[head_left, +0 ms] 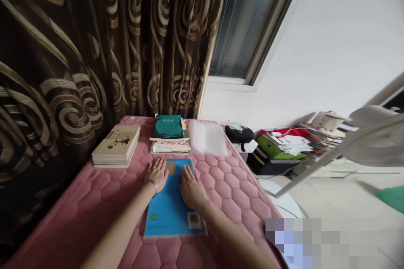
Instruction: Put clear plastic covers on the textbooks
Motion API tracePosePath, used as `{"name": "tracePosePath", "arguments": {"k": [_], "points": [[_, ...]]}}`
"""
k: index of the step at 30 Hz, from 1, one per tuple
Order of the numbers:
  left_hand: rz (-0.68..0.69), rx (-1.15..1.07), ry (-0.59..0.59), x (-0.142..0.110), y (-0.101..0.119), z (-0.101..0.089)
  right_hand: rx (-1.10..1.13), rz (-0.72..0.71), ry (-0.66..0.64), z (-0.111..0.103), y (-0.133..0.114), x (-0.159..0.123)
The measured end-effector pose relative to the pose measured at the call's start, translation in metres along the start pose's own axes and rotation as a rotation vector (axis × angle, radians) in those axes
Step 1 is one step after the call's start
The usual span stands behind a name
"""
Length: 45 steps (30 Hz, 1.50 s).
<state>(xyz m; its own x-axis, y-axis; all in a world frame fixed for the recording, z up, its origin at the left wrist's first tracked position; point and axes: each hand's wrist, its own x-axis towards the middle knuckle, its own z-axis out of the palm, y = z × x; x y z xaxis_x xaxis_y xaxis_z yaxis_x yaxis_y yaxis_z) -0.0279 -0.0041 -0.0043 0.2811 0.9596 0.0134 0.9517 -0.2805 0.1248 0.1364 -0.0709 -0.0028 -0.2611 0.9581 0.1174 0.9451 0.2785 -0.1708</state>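
Observation:
A blue book [170, 218] with a barcode and what looks like a clear cover lies flat on the pink quilted mattress [104, 214]. My left hand [157, 174], with a bracelet at the wrist, rests flat on the book's upper left edge. On its right side my right hand [192, 187] lies flat, fingers stretched forward. Neither hand grips anything. Just beyond the hands stands a small stack of books, topped by a dark teal book [168, 127]. Beside that stack is a pile of clear plastic sheets [208, 138].
A stack of beige books [116, 143] sits at the mattress's left edge, near the patterned curtain [158, 42]. A black case [239, 133] is at the far right corner. On the floor side are piled papers and bags [284, 143] and a white standing fan [372, 138].

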Motion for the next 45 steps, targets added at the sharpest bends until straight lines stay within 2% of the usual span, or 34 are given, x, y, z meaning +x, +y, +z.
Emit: {"name": "tracePosePath", "arguments": {"k": [3, 5, 9, 12, 15, 17, 20, 21, 24, 26, 28, 31, 33, 36, 38, 40, 42, 44, 45], "points": [[0.024, 0.022, -0.007, 0.0, -0.001, 0.001, 0.091, -0.129, 0.032, 0.006, -0.021, 0.028], [0.029, 0.025, -0.02, 0.001, -0.002, 0.003, 0.128, -0.135, 0.022, 0.012, -0.024, 0.044], [0.006, 0.005, -0.001, 0.0, -0.002, 0.003, 0.097, -0.035, 0.01, 0.014, 0.002, 0.058], [0.002, 0.002, 0.005, 0.0, -0.002, 0.0, 0.077, 0.047, 0.002, 0.011, 0.031, 0.056], [-0.03, 0.025, -0.018, 0.002, 0.002, -0.005, 0.07, 0.083, -0.007, 0.011, 0.045, 0.053], [-0.13, 0.045, -0.028, 0.003, 0.012, -0.007, 0.061, 0.089, 0.0, 0.013, 0.047, 0.054], [-0.262, 0.058, -0.002, -0.005, 0.044, -0.003, 0.045, 0.092, 0.011, 0.016, 0.045, 0.055], [-0.244, 0.057, 0.024, -0.012, 0.056, 0.001, 0.04, 0.093, 0.007, 0.016, 0.045, 0.055], [-0.034, 0.016, 0.067, -0.042, 0.079, 0.017, 0.028, 0.092, -0.013, 0.017, 0.045, 0.056], [0.087, 0.001, 0.086, -0.068, 0.075, 0.027, 0.025, 0.091, -0.02, 0.017, 0.045, 0.056], [0.168, 0.02, 0.13, -0.092, 0.056, 0.034, 0.025, 0.09, -0.017, 0.018, 0.046, 0.055], [0.229, 0.074, 0.229, -0.118, 0.021, 0.038, 0.023, 0.089, -0.016, 0.017, 0.047, 0.056], [0.251, 0.099, 0.27, -0.127, 0.007, 0.039, 0.02, 0.094, -0.023, 0.014, 0.047, 0.057], [0.242, 0.119, 0.281, -0.129, 0.004, 0.038, 0.008, 0.14, -0.023, 0.007, 0.036, 0.055], [0.231, 0.124, 0.277, -0.128, 0.008, 0.037, -0.007, 0.143, 0.012, 0.004, 0.016, 0.042], [0.234, 0.126, 0.266, -0.127, 0.01, 0.037, 0.005, 0.049, 0.075, 0.006, -0.013, 0.019], [0.251, 0.128, 0.252, -0.127, 0.01, 0.038, 0.08, -0.062, 0.081, 0.012, -0.043, -0.011], [0.265, 0.128, 0.243, -0.127, 0.008, 0.039, 0.132, -0.145, 0.094, 0.019, -0.061, -0.042], [0.263, 0.127, 0.241, -0.127, 0.007, 0.039, 0.142, -0.14, 0.102, 0.022, -0.063, -0.055]]}}
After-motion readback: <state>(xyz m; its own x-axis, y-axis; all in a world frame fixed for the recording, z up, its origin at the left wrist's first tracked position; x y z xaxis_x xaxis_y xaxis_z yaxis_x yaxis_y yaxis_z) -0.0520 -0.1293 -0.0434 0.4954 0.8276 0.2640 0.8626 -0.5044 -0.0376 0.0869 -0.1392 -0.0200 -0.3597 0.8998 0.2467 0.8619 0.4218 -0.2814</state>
